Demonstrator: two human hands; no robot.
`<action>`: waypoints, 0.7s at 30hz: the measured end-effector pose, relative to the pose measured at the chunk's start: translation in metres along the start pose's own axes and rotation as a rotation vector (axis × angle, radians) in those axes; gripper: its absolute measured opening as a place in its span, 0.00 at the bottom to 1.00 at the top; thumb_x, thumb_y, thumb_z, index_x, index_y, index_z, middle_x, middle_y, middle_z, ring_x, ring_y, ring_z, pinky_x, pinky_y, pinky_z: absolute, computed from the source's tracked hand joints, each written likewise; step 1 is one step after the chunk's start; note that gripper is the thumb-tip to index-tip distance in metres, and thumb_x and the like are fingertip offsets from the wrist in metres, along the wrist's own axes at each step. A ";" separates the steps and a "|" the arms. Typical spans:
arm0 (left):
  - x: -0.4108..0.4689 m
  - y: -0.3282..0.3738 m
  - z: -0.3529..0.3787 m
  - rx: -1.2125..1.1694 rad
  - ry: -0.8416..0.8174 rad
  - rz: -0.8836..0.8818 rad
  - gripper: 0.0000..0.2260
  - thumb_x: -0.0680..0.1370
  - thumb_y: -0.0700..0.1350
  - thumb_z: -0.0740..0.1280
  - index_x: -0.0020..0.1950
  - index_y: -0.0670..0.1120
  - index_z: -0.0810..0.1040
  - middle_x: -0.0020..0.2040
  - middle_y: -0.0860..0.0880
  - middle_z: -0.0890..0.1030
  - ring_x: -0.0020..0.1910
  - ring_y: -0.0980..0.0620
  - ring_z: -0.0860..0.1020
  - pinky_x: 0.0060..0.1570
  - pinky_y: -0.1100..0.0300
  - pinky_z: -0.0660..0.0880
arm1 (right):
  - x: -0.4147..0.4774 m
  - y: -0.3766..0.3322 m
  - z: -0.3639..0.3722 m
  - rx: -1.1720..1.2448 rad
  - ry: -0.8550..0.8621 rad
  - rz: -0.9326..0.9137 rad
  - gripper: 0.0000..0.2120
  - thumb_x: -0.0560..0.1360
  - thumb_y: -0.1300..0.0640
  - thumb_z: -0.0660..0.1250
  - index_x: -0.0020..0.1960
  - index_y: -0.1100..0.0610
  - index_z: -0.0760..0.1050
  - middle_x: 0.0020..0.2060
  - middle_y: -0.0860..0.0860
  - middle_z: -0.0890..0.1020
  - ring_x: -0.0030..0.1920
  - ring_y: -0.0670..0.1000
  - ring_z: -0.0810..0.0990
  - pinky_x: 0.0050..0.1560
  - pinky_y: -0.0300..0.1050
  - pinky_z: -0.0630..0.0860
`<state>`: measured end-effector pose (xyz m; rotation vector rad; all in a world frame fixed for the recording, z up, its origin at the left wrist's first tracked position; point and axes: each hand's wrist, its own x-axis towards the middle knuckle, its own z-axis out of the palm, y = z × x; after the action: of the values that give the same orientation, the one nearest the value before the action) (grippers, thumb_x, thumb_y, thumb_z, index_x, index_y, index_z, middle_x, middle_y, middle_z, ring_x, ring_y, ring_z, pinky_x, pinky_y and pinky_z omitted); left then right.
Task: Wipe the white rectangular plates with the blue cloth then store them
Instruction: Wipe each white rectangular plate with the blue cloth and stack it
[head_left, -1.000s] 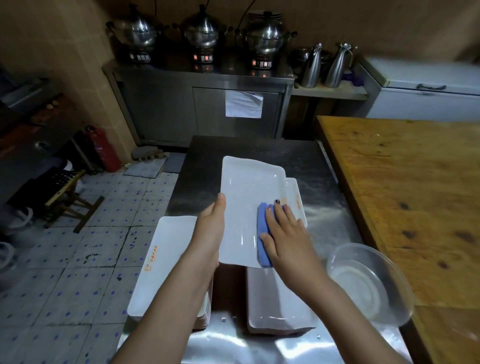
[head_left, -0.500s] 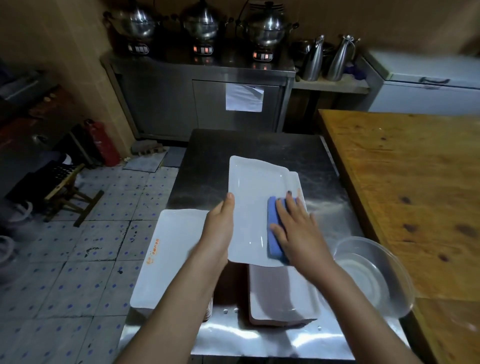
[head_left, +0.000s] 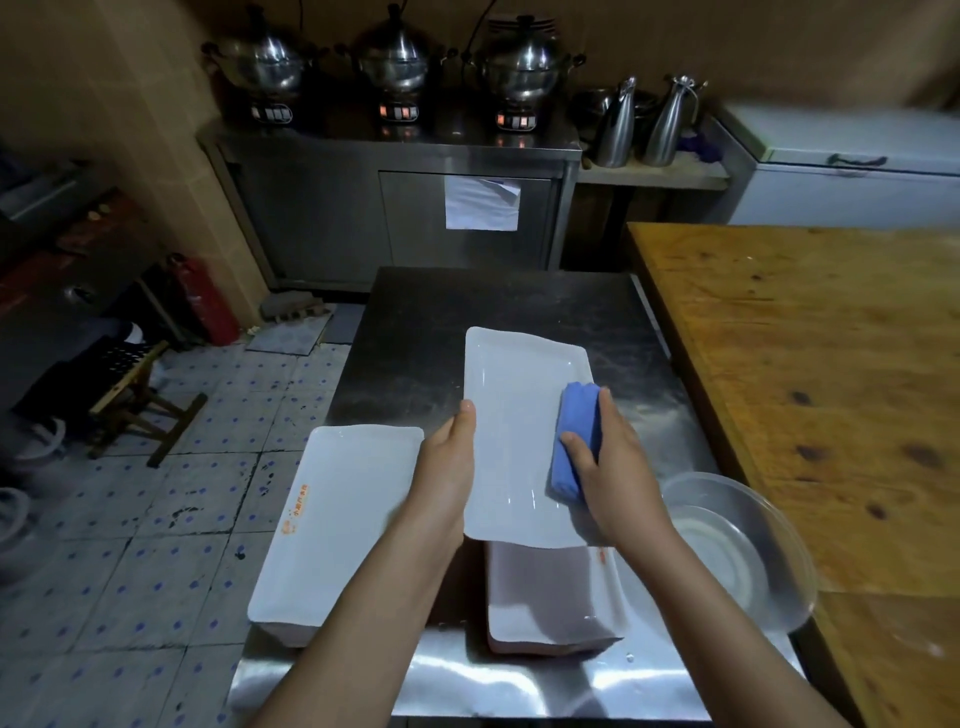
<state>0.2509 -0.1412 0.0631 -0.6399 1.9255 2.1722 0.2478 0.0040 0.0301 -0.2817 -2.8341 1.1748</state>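
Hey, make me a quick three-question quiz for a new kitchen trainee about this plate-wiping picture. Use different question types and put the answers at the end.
1. Multiple choice: the left hand grips the edge of the white rectangular plate. What does the right hand hold against it? A, a rolled blue cloth; B, a yellow sponge; C, nothing.
2. True or false: the clear round plastic bowl sits to the right of that plate.
3. Fill in: ___ lidded steel pots stand on the steel back counter.
Key: 1 A; 2 true; 3 three.
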 end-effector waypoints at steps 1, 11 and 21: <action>0.000 -0.002 0.003 0.004 -0.003 -0.004 0.14 0.81 0.56 0.53 0.54 0.50 0.75 0.43 0.51 0.80 0.41 0.51 0.79 0.35 0.61 0.75 | 0.005 0.000 -0.004 -0.001 0.031 -0.002 0.29 0.80 0.51 0.58 0.77 0.53 0.50 0.74 0.52 0.62 0.70 0.53 0.66 0.64 0.43 0.64; -0.008 -0.036 0.019 -0.009 0.006 -0.070 0.15 0.81 0.55 0.54 0.55 0.50 0.77 0.46 0.52 0.82 0.45 0.51 0.80 0.43 0.59 0.77 | 0.001 0.020 -0.031 0.185 0.215 0.038 0.24 0.77 0.61 0.65 0.71 0.51 0.65 0.63 0.49 0.75 0.60 0.50 0.74 0.56 0.38 0.67; 0.003 -0.089 0.010 0.090 0.018 -0.227 0.18 0.80 0.56 0.56 0.60 0.49 0.77 0.55 0.48 0.82 0.55 0.47 0.79 0.58 0.49 0.75 | 0.008 0.064 -0.032 0.763 0.037 0.493 0.23 0.71 0.61 0.73 0.64 0.60 0.72 0.42 0.48 0.81 0.39 0.51 0.79 0.22 0.39 0.70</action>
<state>0.2821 -0.1180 -0.0179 -0.8194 1.8463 1.9386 0.2530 0.0721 0.0073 -0.9393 -2.1019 2.1763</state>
